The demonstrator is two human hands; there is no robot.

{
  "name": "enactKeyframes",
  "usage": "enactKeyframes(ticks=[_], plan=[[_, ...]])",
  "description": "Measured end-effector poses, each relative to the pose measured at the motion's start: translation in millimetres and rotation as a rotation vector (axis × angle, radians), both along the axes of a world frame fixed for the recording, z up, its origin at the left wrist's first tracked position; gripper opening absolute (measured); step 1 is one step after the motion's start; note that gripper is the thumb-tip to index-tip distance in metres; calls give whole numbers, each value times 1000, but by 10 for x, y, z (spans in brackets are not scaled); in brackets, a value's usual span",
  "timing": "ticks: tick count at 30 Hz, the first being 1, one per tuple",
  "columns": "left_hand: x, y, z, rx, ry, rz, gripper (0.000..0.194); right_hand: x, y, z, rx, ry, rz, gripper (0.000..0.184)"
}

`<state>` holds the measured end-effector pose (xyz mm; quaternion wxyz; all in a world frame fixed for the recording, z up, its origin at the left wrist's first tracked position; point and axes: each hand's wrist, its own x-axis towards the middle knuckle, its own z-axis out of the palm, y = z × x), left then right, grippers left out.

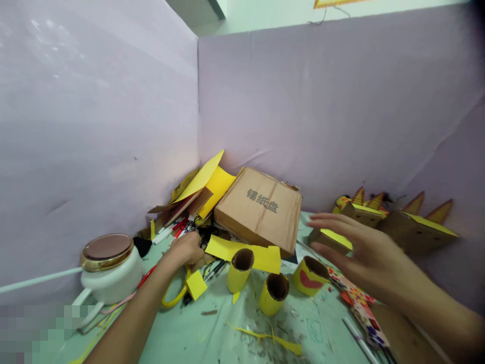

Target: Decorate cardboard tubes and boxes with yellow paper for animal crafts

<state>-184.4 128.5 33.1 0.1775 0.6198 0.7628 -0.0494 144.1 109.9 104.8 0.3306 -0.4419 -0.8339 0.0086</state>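
Note:
My left hand (188, 247) reaches into a heap of craft scraps, fingers curled down; what is in them, if anything, is hidden. Beside it lie a yellow paper strip (261, 259), a yellow paper square (197, 284) and a yellow ring-shaped handle (170, 303). My right hand (356, 247) hovers on the right with fingers apart, holding nothing. Near it stands a yellow-wrapped cardboard tube with a red heart-like patch (309, 281). Two plain yellow-wrapped tubes, one farther back (238, 275) and one nearer (271, 298), stand upright in the middle.
A brown cardboard box (261, 207) sits at the back, beside leaning yellow card sheets (204, 177). On the left is a white pot with a brown lid (111, 273). Spiked cardboard pieces (420, 227) stand right; a floral piece (359, 303) and a pen (359, 339) lie in front.

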Motion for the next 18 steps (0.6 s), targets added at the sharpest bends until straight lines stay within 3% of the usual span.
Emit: enactKeyframes(ticks=[3, 7, 10, 13, 18], plan=[[-25, 58, 7, 49, -27, 4, 30, -519, 336, 72, -123, -229, -28, 44], [3, 98, 44, 128, -56, 39, 30, -1060, 588, -117, -200, -403, -24, 70], [11, 54, 132, 176, -43, 86, 29, -1248, 660, -219, -175, -440, -39, 80], [-37, -83, 340, 209, 16, 140, 26, -1267, 720, -236, -140, -458, -48, 77], [-127, -520, 865, 254, 205, 224, 20, -1205, 821, -234, -119, -449, -35, 69]])
